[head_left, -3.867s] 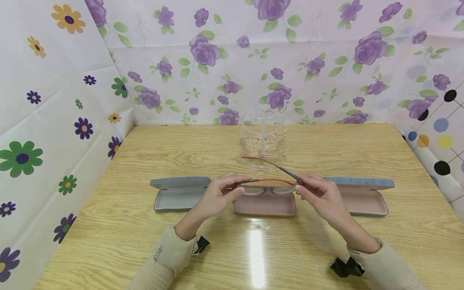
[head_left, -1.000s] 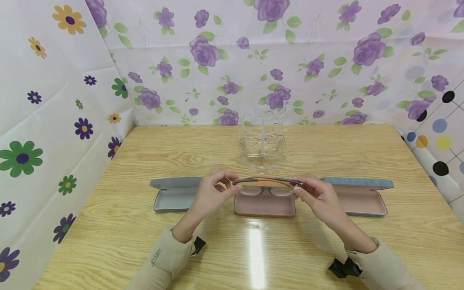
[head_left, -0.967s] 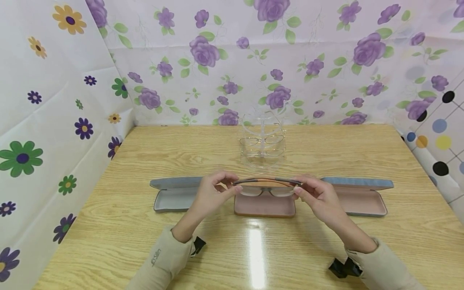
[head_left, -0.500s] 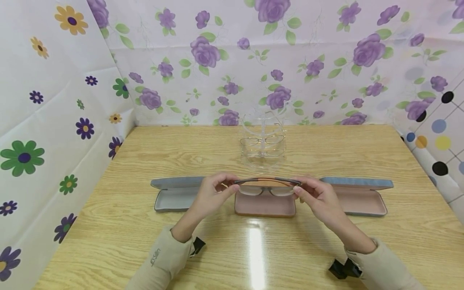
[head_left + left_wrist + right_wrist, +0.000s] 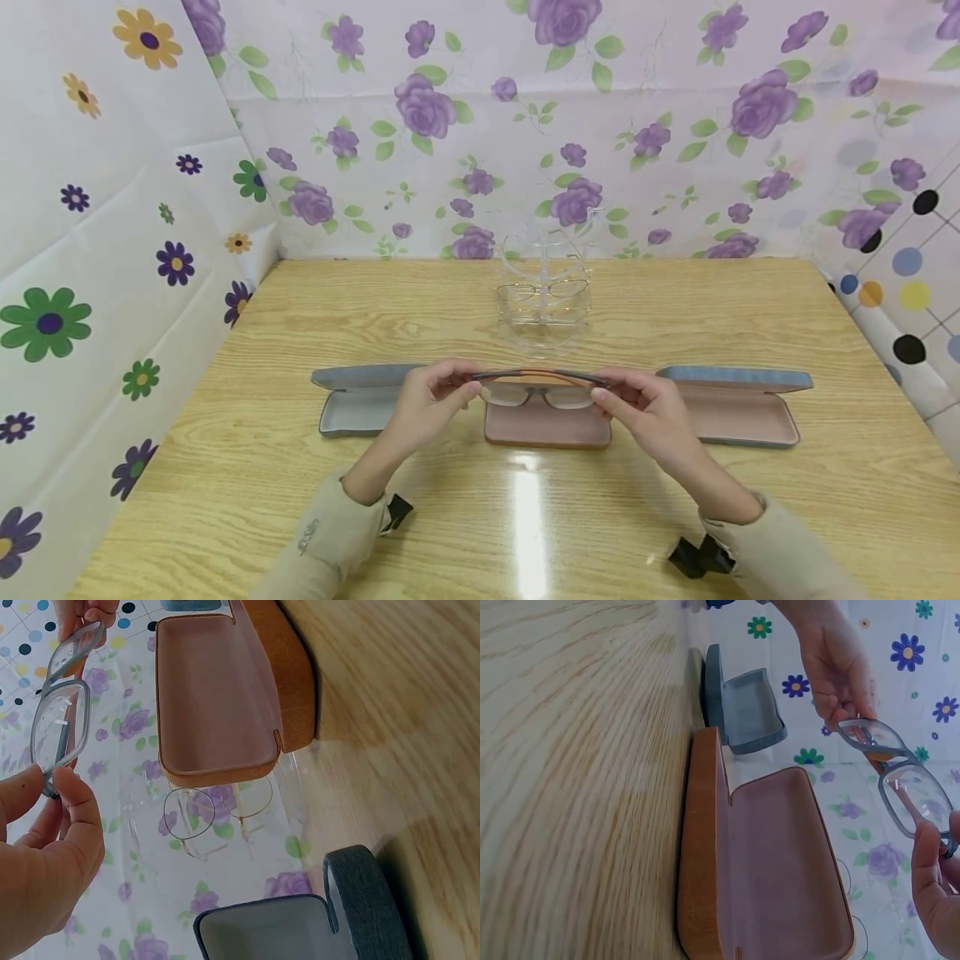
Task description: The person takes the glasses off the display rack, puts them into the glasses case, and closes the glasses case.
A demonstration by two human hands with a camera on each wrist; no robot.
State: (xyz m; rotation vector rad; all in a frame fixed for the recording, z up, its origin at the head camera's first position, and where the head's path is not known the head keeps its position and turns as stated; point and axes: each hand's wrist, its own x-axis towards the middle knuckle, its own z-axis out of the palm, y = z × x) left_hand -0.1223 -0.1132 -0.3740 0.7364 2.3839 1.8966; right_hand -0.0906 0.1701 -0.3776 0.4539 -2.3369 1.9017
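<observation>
A pair of eyeglasses (image 5: 537, 392) with a grey frame and grey-and-orange temples is held up between both hands, its temples folded in behind the lenses. My left hand (image 5: 423, 408) pinches the left end of the frame between thumb and fingers. At the other end, the right hand (image 5: 656, 412) has the hinge corner pinched the same way. Below the glasses lies an opened orange glasses case (image 5: 547, 427) with pink lining and nothing in it; in the right wrist view the glasses (image 5: 896, 754) are well apart from this case (image 5: 780, 862).
An opened grey-blue glasses case (image 5: 352, 412) lies to the left, and an opened blue case (image 5: 750, 417) with pink lining to the right. Behind them, a clear display stand (image 5: 543, 267) carries thin-rimmed glasses (image 5: 567, 288). Flowered sheets hang around the wooden table (image 5: 225, 500).
Earlier, one temple stuck out towards the back; by a second ago both were folded. Since then, both hands have shifted slightly left with the eyeglasses.
</observation>
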